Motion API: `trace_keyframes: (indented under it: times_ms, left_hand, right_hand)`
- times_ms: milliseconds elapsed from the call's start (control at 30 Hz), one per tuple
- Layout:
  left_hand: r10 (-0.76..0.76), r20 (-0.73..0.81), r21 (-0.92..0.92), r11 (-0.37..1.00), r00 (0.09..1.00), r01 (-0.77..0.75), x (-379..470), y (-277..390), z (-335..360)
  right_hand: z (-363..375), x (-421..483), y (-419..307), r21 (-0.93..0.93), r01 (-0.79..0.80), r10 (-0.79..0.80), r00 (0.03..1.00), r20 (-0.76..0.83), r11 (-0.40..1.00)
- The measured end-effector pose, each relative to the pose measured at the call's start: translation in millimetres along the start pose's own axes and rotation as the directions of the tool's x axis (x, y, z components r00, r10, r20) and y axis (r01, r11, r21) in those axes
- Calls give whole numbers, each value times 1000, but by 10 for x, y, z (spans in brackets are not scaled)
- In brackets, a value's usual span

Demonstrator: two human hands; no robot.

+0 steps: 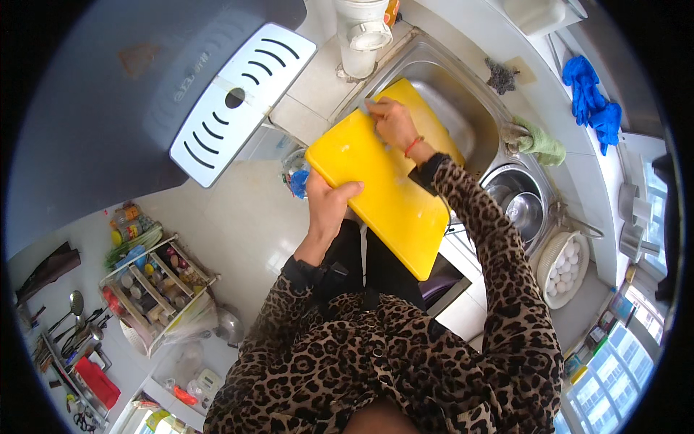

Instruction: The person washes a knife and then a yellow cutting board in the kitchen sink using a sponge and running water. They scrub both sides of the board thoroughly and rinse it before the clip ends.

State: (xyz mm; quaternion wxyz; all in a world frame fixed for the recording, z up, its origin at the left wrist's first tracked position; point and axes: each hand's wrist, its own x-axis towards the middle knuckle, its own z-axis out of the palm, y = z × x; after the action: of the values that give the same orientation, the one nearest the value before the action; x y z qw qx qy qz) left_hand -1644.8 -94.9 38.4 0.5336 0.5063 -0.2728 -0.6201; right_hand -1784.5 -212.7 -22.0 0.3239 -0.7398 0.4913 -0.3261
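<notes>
A large yellow cutting board (pixel 398 200) slants over the near side of the stainless steel sink (pixel 482 138). My left hand (pixel 327 203) grips its left edge, thumb on the upper face and fingers underneath. My right hand (pixel 394 120), with a red string at the wrist, presses a small grey pad (pixel 370 106) against the board near its far left edge. Most of the pad is hidden under my fingers, so its exact kind cannot be told. Pale marks show on the yellow surface.
A white drainpipe (pixel 360 43) stands behind the sink. To the right are a green cloth (pixel 539 142), a metal bowl (pixel 523 210) in the small basin and a basket (pixel 583 271) of eggs. Blue gloves (pixel 588 97) hang right. A range hood (pixel 244 103) juts in left.
</notes>
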Motion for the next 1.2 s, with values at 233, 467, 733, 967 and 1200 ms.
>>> trace_keyframes:
  times_ms: [233,467,733,967,1200]
  left_hand:
    - [-9,-1,-13,1000,1000,9,47,-4,-29]
    - [-2,-20,-6,1000,1000,1,20,-57,-44]
    - [-19,1,-8,1000,1000,19,7,-60,-56]
    - [-32,-20,10,999,999,32,2,-93,-72]
    - [-42,10,-5,999,999,42,10,-35,-66]
  right_hand:
    - [-11,0,-20,59,277,-278,961,15,959]
    - [-48,18,-20,102,233,-248,954,170,967]
    - [8,14,-80,174,339,-364,921,139,925]
    - [41,8,-13,65,333,-339,933,118,941]
    - [8,-142,-68,92,28,-42,988,151,995]
